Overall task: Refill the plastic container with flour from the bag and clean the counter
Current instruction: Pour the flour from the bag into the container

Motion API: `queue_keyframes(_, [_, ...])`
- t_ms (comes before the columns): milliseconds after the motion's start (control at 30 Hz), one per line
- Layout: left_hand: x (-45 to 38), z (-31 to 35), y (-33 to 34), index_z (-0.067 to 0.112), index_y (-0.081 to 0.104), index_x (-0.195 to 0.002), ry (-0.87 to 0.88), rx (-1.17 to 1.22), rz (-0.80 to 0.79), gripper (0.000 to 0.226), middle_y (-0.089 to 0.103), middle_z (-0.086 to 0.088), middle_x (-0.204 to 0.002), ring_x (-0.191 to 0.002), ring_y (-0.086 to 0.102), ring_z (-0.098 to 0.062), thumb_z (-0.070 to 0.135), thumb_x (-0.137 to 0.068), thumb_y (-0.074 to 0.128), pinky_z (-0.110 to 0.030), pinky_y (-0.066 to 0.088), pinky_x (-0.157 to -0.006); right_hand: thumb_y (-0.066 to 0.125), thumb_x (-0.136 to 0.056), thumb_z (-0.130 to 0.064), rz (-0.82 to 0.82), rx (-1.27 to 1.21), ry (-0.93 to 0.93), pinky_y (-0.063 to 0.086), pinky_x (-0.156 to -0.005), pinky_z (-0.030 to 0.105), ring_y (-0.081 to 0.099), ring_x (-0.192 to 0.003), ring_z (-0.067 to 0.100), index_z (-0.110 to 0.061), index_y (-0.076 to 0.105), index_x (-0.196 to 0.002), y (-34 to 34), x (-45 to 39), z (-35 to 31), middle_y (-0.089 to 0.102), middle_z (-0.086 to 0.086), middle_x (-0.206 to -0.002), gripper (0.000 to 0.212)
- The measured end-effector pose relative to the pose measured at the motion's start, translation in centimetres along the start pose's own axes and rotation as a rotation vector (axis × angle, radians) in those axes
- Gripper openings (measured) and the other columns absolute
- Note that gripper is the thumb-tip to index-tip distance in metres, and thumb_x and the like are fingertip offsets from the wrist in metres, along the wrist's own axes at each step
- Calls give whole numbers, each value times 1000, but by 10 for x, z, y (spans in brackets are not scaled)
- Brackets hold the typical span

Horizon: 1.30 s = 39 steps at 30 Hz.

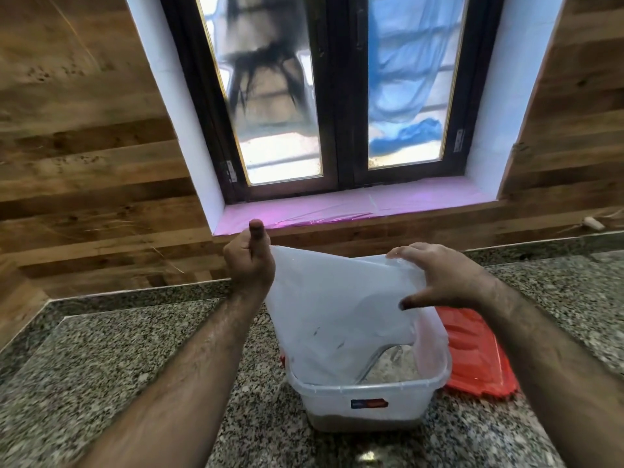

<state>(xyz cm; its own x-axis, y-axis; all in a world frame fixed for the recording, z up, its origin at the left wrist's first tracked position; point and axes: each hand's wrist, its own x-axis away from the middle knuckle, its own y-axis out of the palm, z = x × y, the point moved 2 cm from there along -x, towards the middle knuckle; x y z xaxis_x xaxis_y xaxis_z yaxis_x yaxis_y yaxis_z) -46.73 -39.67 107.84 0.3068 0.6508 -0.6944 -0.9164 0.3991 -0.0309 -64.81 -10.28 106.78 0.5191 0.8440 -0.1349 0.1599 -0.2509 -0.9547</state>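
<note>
A translucent white plastic bag [331,309] hangs mouth-down into a clear plastic container [364,396] on the granite counter [118,359]. My left hand [251,261] grips the bag's upper left corner in a fist, thumb pointing up. The bag's upper right edge is pinched between the fingers and thumb of my right hand [439,278]. Flour shows as a pale brownish layer in the container's bottom. The bag looks limp and nearly flat.
A red lid [479,356] lies on the counter just right of and behind the container. Wood-look wall panels rise behind the counter, with a window and pink-lined sill [354,207] above. Bare granite spreads to the left and right.
</note>
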Motion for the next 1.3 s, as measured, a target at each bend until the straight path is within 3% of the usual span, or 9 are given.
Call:
queue_keyframes(133, [5,-5,-1,13,46,-61,-12,-44,-96,82,42,-6,-55,-52,38,-16,85,-97,28,-41,33,-48,79,-79,-64,-51,82,50,54,-90,36,59,-105,9,-52,55,-144,3,-3,-1,53,-19,-119,70])
queue_keyframes(233, [6,-6,-10,11,64,-91,-76,11,-162,90,58,0,-75,-61,52,-10,93,-90,25,-34,43,-53,70,-91,-59,34,133,53,47,-84,36,63,-105,13,-48,67,-133,0,-2,-1,54,-19,-110,44])
queue_keyframes(333, [14,0,-18,15,57,-143,-249,121,-114,122,70,-2,-113,-98,67,-8,106,-72,15,-28,54,-83,61,-96,-59,100,192,100,43,-82,36,63,-106,14,-48,68,-131,2,-2,-2,54,-17,-106,37])
queue_keyframes(433, [37,12,-17,24,32,-167,-405,270,-216,137,52,-1,-162,-145,51,-8,111,-62,15,-27,39,-114,57,-98,-60,126,216,117,42,-84,39,61,-108,16,-47,69,-128,11,-2,0,51,-15,-104,35])
queue_keyframes(833, [70,17,-19,35,12,-171,-659,245,-189,132,11,14,-178,-157,12,1,110,-63,4,-35,8,-130,63,-97,-48,86,94,165,39,-86,42,54,-109,18,-47,71,-126,29,5,4,52,-11,-105,30])
queue_keyframes(967, [76,27,-15,25,29,-168,-684,329,-376,125,47,16,-162,-149,41,-1,98,-72,-4,-18,32,-117,48,-88,-60,84,39,204,39,-86,42,55,-110,19,-47,72,-127,28,12,3,53,-11,-105,48])
queue_keyframes(1067, [74,30,-21,36,11,-171,-615,265,-288,138,11,16,-178,-158,16,1,112,-56,6,-23,15,-124,30,-75,-69,89,0,199,39,-86,42,56,-111,20,-45,73,-126,28,15,4,54,-11,-107,71])
queue_keyframes(1167, [77,37,-19,36,13,-171,-646,297,-478,149,18,12,-177,-154,27,-3,116,-45,12,-15,26,-114,47,-90,-59,80,3,216,41,-88,43,56,-112,19,-45,72,-127,28,15,1,54,-12,-107,47])
queue_keyframes(1300, [78,45,-20,35,34,-166,-581,222,-347,129,40,13,-169,-152,36,-2,107,-62,6,-22,27,-120,62,-100,-38,100,-9,228,47,-93,46,57,-116,20,-43,71,-129,29,15,1,55,-13,-110,31])
